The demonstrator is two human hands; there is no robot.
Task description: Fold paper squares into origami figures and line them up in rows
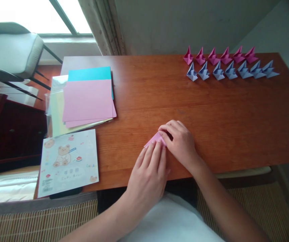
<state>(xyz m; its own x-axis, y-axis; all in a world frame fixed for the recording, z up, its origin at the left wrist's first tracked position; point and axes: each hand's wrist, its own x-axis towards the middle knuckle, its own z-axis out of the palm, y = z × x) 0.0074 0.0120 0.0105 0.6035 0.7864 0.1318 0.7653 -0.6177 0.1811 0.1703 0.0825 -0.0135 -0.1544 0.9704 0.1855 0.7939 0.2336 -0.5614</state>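
Observation:
A small piece of folded pink paper (155, 138) lies on the table near its front edge, mostly covered by my hands. My left hand (149, 168) rests over it with fingers stretched out flat, the fingertips pressing on the paper. At the paper's upper right corner, my right hand (179, 141) is curled, its thumb and forefinger closed on the edge. The underside of the paper and its lower part are hidden beneath my left hand.
Pink origami figures (213, 57) stand in a row at the back right, with a row of pale blue figures (218, 71) in front. Pink sheets (87, 101) lie stacked at the left over other coloured paper. A bear-printed pad (69, 164) overhangs the front left edge of the wooden table (144, 90).

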